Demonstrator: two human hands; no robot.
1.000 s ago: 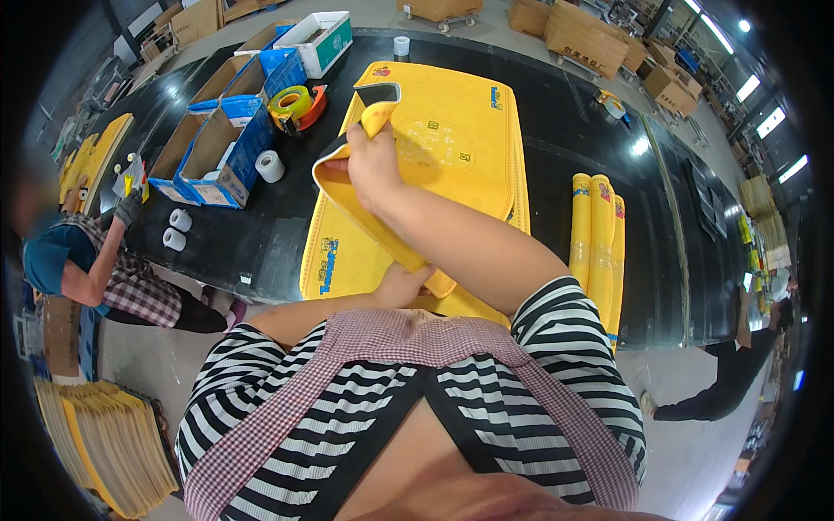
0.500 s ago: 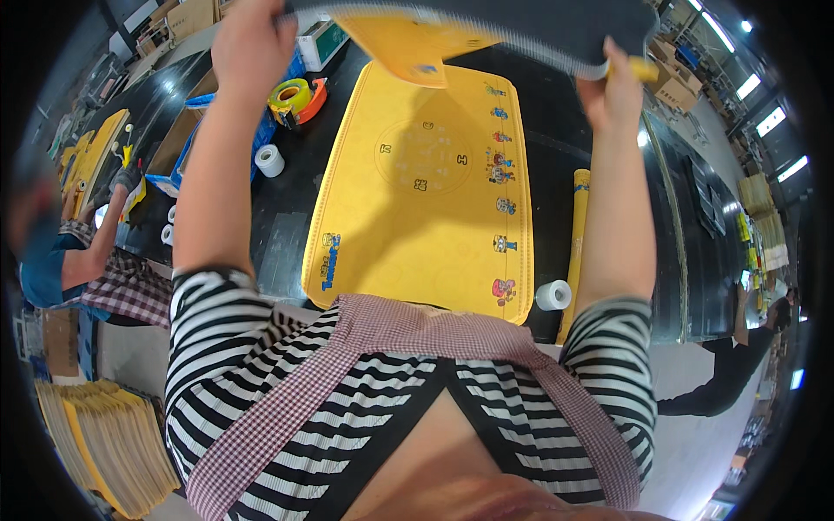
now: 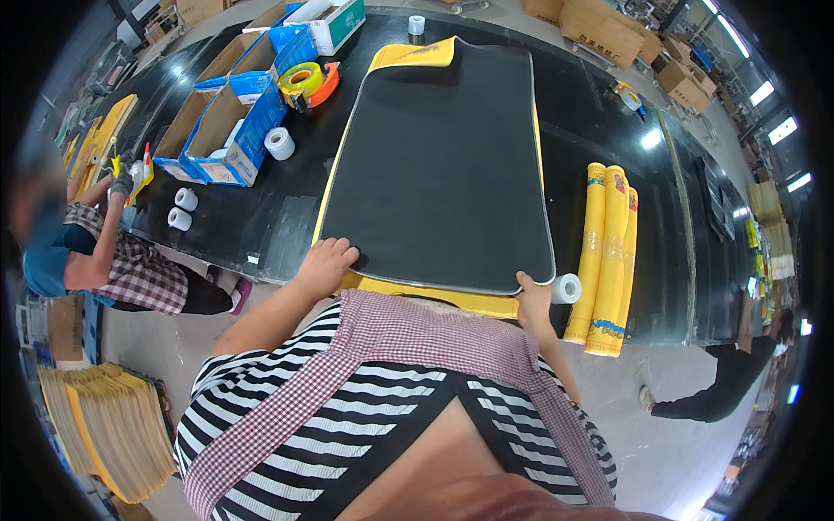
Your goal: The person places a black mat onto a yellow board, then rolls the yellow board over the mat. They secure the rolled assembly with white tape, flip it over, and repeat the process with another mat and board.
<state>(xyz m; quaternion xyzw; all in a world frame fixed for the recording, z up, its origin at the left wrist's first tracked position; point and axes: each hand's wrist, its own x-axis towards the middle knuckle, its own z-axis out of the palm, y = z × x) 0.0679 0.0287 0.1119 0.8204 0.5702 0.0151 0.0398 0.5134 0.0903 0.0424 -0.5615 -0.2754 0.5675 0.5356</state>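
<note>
A mat with its black underside up lies on the table over a yellow mat, whose edges show along the sides and front. At the far left, one corner of the upper mat curls over and shows its yellow printed face. My left hand is closed on the near left corner of the black-backed mat. On the near right corner my right hand grips the edge, thumb on top and fingers hidden beneath. A white tape roll sits just beside that hand.
Three rolled yellow mats lie right of the stack. To the left are blue cardboard boxes, a tape dispenser and white rolls. A co-worker handles something at far left; stacked yellow mats stand below.
The black-backed mat, held raised at the far side, has come down over the yellow mat. Both hands have moved toward me to its near corners. The rolled mats are now uncovered.
</note>
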